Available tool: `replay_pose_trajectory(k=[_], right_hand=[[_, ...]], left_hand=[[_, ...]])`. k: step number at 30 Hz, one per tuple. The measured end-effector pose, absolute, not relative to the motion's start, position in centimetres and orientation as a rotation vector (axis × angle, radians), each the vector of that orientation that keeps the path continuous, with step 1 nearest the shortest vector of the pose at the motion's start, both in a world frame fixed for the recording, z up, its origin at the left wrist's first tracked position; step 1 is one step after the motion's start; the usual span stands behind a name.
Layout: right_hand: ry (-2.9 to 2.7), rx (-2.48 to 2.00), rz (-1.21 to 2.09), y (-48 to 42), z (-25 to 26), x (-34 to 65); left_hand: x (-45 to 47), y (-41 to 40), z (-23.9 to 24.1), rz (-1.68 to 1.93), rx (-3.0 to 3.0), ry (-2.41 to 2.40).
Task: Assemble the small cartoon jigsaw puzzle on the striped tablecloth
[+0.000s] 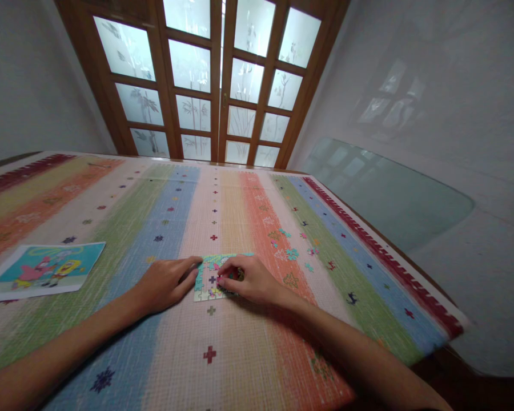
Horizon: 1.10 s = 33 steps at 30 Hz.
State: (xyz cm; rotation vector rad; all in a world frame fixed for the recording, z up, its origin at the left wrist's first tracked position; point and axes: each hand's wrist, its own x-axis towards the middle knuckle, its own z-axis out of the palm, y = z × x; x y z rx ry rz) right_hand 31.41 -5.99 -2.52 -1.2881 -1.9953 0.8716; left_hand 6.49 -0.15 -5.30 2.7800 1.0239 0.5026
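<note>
Head view: both forearms reach in from the lower corners over a cloth-covered counter (180, 365). The left hand (165, 281) lies palm down, loosely spread and grasping nothing, its fingertips at the left edge of a partly built jigsaw puzzle (214, 292). The right hand (257, 278) arches over the puzzle's right part, thumb and forefinger nearly together; whether they pinch a piece, I cannot tell. Loose pieces (292, 254) lie beyond it, to the right.

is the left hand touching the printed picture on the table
Apart: the head view plainly shows striped tablecloth between the left hand and the printed picture.
</note>
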Motion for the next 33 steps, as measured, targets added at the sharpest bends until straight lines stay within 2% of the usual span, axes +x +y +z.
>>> replay_pose_trajectory(k=[11,25,33], right_hand=[[-2.114,-1.229,0.627,-5.9,-3.7,31.0],[-2.26,-1.272,0.548,-6.0,-3.4,31.3],[-2.124,-1.232,0.479,-4.2,-1.0,37.4]], left_hand=[[6.5,0.1,-5.9,0.542,2.778,1.009],[6.4,0.0,-5.6,0.539,2.797,1.019],[6.5,0.1,-5.7,0.511,2.785,1.027]])
